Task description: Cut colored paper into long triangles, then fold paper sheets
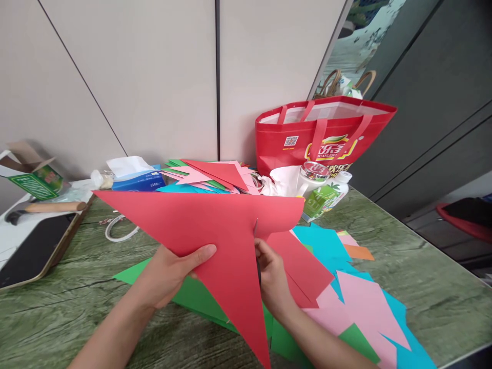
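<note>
left hand (172, 274) pinching red paper (215, 220), right hand (273, 274) curled around dark-handled scissors (259, 272)

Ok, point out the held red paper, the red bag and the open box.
Held red paper (230, 238), head view: middle of the sheet.
Red bag (303, 136), head view: front panel.
Open box (38, 181), head view: green side.

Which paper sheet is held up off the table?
The large red sheet in the left hand; the other sheets, reds included, lie on the table or one another.
</note>
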Demonstrator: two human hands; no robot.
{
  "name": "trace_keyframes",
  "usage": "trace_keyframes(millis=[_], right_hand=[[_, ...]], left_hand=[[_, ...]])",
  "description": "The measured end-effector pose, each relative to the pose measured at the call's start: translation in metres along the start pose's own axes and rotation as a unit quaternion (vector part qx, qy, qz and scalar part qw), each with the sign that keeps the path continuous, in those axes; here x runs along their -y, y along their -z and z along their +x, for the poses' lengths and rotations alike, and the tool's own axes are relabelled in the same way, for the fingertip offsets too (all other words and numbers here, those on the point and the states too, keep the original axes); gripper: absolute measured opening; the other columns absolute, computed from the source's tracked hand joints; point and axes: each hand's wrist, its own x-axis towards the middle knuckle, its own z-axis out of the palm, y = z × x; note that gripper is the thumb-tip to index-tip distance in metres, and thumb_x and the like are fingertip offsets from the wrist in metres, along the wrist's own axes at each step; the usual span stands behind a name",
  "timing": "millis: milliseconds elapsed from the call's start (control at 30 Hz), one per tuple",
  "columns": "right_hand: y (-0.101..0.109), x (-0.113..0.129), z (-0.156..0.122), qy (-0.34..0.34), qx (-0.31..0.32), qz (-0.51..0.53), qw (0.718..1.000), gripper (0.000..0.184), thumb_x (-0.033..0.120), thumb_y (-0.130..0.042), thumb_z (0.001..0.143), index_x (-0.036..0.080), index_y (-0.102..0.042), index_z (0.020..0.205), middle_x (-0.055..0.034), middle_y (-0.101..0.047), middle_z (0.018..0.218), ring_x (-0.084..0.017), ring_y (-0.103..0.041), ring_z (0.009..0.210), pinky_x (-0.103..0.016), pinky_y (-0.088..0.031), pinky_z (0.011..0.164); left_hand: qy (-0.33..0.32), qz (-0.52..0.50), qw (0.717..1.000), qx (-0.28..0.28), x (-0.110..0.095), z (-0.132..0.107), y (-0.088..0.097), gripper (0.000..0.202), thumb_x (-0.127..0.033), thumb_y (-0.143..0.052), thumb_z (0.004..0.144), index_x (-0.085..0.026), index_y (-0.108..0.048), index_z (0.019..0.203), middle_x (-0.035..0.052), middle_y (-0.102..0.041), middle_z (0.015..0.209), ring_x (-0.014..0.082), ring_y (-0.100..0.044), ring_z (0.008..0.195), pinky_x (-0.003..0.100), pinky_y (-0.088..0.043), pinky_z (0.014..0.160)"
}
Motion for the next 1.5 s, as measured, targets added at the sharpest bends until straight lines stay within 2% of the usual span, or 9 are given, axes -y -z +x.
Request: trace_keyframes(millis=[233, 500, 700, 800, 900, 967, 1067, 1267, 1500], right_hand=[[0.0, 0.001, -0.001, 0.002, 0.005, 0.001, 1.0, 0.022, 0.019, -0.073, 0.06, 0.02, -0.063, 0.079, -0.0024, -0.071, 0.078, -0.018, -0.065, 0.07, -0.027, -0.052, 0.062], [0.0, 0.001, 0.0, -0.003, -0.007, 0.011, 1.0, 0.021, 0.024, -0.075, 0.058, 0.02, -0.065, 0.076, -0.0018, -0.072, 0.073, -0.018, -0.066, 0.065, -0.027, -0.054, 0.058], [-0.001, 0.003, 0.0, -0.01, -0.017, 0.025, 0.999, 0.021, 0.021, -0.077, 0.055, 0.021, -0.067, 0.074, -0.0002, -0.072, 0.069, -0.018, -0.066, 0.059, -0.027, -0.054, 0.055], [-0.002, 0.004, 0.0, -0.016, -0.016, 0.027, 0.999, 0.021, 0.021, -0.076, 0.056, 0.021, -0.068, 0.075, -0.0002, -0.072, 0.069, -0.019, -0.066, 0.06, -0.029, -0.055, 0.056], [-0.002, 0.005, 0.0, -0.011, -0.019, 0.015, 1.0, 0.021, 0.023, -0.076, 0.055, 0.021, -0.069, 0.074, -0.0008, -0.073, 0.069, -0.019, -0.066, 0.062, -0.03, -0.055, 0.057], [-0.001, 0.004, 0.0, -0.002, -0.022, 0.003, 1.0, 0.019, 0.024, -0.076, 0.056, 0.021, -0.069, 0.074, -0.0009, -0.073, 0.07, -0.019, -0.066, 0.061, -0.029, -0.055, 0.057], [0.0, 0.002, 0.0, 0.01, -0.019, -0.009, 1.0, 0.018, 0.024, -0.074, 0.058, 0.021, -0.068, 0.075, -0.0003, -0.072, 0.069, -0.017, -0.065, 0.06, -0.027, -0.054, 0.056], [0.0, -0.002, 0.0, 0.007, -0.006, -0.003, 1.0, 0.022, 0.026, -0.074, 0.058, 0.02, -0.065, 0.077, -0.0022, -0.071, 0.072, -0.017, -0.064, 0.062, -0.025, -0.051, 0.054], [0.001, 0.006, 0.002, 0.009, -0.009, -0.004, 1.0, 0.024, 0.02, -0.074, 0.057, 0.021, -0.063, 0.078, -0.0023, -0.07, 0.077, -0.018, -0.063, 0.065, -0.024, -0.049, 0.053]], left_hand=[[0.003, 0.0, 1.0, 0.016, 0.0, 0.0, 0.001, 0.033, -0.029, -0.072, 0.061, -0.021, -0.062, 0.092, 0.0039, -0.069, 0.095, 0.0241, -0.063, 0.084, 0.027, -0.05, 0.053], [-0.007, -0.002, 1.0, -0.022, -0.003, -0.004, -0.006, 0.034, -0.031, -0.074, 0.058, -0.021, -0.063, 0.088, 0.0047, -0.07, 0.089, 0.025, -0.063, 0.078, 0.027, -0.049, 0.049], [-0.012, 0.003, 1.0, -0.021, 0.0, -0.003, -0.005, 0.032, -0.032, -0.074, 0.058, -0.021, -0.063, 0.086, 0.0038, -0.07, 0.087, 0.0255, -0.063, 0.078, 0.028, -0.049, 0.05], [-0.006, -0.003, 1.0, -0.021, -0.001, -0.003, -0.006, 0.031, -0.032, -0.074, 0.058, -0.022, -0.064, 0.085, 0.0036, -0.07, 0.088, 0.0267, -0.063, 0.082, 0.031, -0.052, 0.057], [-0.011, -0.003, 1.0, -0.015, -0.005, -0.004, -0.005, 0.034, -0.032, -0.074, 0.057, -0.022, -0.064, 0.088, 0.0043, -0.069, 0.098, 0.0287, -0.061, 0.093, 0.036, -0.053, 0.07], [-0.024, 0.002, 1.0, -0.006, -0.01, -0.004, -0.002, 0.038, -0.031, -0.075, 0.055, -0.023, -0.064, 0.09, 0.0044, -0.068, 0.104, 0.0294, -0.06, 0.097, 0.036, -0.053, 0.075], [-0.051, -0.008, 0.999, -0.007, -0.016, -0.003, 0.006, 0.044, -0.03, -0.076, 0.054, -0.024, -0.063, 0.095, 0.0048, -0.068, 0.104, 0.0299, -0.061, 0.096, 0.035, -0.054, 0.071], [-0.058, -0.016, 0.998, -0.036, -0.014, -0.001, 0.011, 0.036, -0.03, -0.074, 0.059, -0.023, -0.064, 0.093, 0.005, -0.067, 0.107, 0.0285, -0.06, 0.097, 0.031, -0.055, 0.07], [-0.043, -0.01, 0.999, -0.01, -0.007, 0.0, 0.01, 0.029, -0.027, -0.073, 0.06, -0.024, -0.065, 0.088, 0.0019, -0.07, 0.096, 0.0253, -0.063, 0.091, 0.032, -0.054, 0.069]])
